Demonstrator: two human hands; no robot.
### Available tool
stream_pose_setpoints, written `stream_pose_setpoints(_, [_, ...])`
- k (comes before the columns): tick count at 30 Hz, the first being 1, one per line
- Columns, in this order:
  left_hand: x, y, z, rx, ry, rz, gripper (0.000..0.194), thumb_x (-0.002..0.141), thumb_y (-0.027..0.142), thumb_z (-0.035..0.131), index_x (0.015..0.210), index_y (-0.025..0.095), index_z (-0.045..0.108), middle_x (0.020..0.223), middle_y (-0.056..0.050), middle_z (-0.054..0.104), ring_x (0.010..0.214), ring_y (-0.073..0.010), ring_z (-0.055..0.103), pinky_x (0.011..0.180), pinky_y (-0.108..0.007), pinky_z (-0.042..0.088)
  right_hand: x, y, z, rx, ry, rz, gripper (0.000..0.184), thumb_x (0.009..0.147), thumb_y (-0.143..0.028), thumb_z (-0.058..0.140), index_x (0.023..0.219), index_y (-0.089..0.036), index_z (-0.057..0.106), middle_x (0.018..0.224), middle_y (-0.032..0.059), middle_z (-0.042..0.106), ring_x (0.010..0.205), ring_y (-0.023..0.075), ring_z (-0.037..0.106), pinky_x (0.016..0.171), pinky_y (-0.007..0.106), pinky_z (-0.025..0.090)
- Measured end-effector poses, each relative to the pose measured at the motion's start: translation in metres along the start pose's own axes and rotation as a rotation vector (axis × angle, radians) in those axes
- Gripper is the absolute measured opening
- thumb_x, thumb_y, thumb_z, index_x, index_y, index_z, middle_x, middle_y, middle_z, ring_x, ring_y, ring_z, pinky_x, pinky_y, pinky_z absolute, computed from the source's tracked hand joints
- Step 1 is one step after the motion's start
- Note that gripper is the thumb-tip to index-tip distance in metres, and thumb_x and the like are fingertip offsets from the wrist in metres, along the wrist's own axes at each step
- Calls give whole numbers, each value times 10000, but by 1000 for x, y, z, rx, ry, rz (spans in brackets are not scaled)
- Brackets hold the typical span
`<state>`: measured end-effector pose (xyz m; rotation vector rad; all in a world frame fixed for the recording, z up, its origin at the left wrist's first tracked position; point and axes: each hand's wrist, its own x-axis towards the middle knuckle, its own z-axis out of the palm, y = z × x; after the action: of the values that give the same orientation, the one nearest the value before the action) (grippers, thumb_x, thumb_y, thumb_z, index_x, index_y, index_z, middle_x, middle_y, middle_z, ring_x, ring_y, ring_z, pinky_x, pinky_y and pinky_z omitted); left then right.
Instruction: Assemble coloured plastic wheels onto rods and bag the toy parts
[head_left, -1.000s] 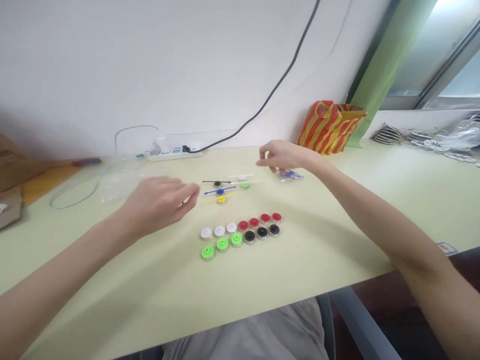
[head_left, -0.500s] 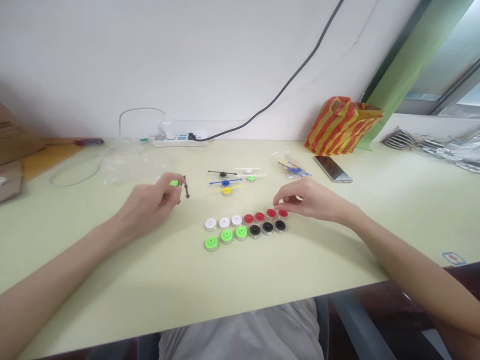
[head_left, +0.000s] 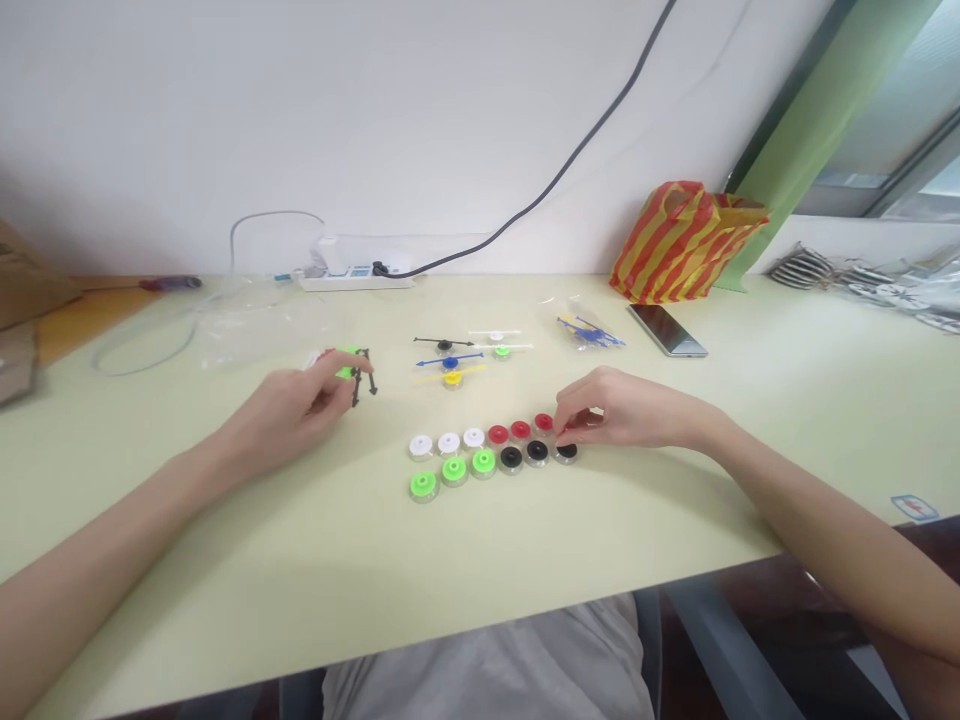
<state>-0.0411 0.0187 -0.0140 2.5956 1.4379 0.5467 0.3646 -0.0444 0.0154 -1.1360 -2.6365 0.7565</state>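
My right hand [head_left: 611, 408] bends over the right end of two rows of small round spinner bases. Its thumb and index finger close round the last red base, which they hide, just above a half-covered black base [head_left: 567, 453]. White bases [head_left: 448, 443], red bases [head_left: 520, 430], green bases [head_left: 454, 470] and black bases [head_left: 511, 459] make up the rows. On the left, my left hand [head_left: 311, 405] reaches over loose black arrows [head_left: 364, 378] and a green piece [head_left: 346, 366], index finger stretched out and thumb apart. Assembled arrow spinners, including a blue one [head_left: 450, 361] and a yellow one [head_left: 452, 379], stand between the hands.
Behind my right hand lie a clear bag of blue and yellow arrows [head_left: 589, 332] and a phone [head_left: 667, 330]. A striped bag [head_left: 684, 245] stands at the back right. A power strip [head_left: 358, 282] with a black cable [head_left: 555, 180] lies along the wall.
My right hand has moved down onto the end of the red row, hiding the last red base. My left hand has shifted slightly left, and its index finger has stretched out over the black arrows.
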Motion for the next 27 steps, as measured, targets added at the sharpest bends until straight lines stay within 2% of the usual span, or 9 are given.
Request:
stream_pose_setpoints(11, [1, 1, -1, -47, 7, 3, 291, 954, 340, 436, 1198, 264, 576, 561, 83, 506, 486, -147, 452, 579, -244, 356, -2, 7, -2, 137, -91, 90, 194, 907, -377, 730, 938, -205, 815, 862, 46, 777, 708, 161, 651, 661, 281, 468])
stream_pose_setpoints(16, [1, -2, 0, -53, 4, 13, 272, 952, 332, 438, 1177, 278, 582, 554, 98, 465, 476, -142, 430, 659, -249, 439, -1, 8, 0, 162, -95, 113, 183, 907, -365, 730, 931, -199, 804, 882, 43, 782, 738, 164, 665, 682, 279, 476])
stream_pose_setpoints(21, [2, -2, 1, -60, 1, 32, 255, 942, 321, 441, 1142, 286, 596, 532, 115, 395, 470, -144, 399, 815, -284, 483, 0, 8, 0, 162, -97, 109, 165, 897, -338, 740, 943, -190, 797, 866, 36, 773, 723, 155, 644, 686, 275, 474])
stream_pose_setpoints(27, [2, -5, 5, -2, -55, 20, 285, 957, 337, 419, 1048, 254, 676, 547, 71, 387, 484, -148, 390, 589, -264, 362, 0, 8, 0, 170, -95, 98, 170, 898, -349, 739, 932, -193, 797, 858, 33, 772, 714, 150, 641, 674, 268, 465])
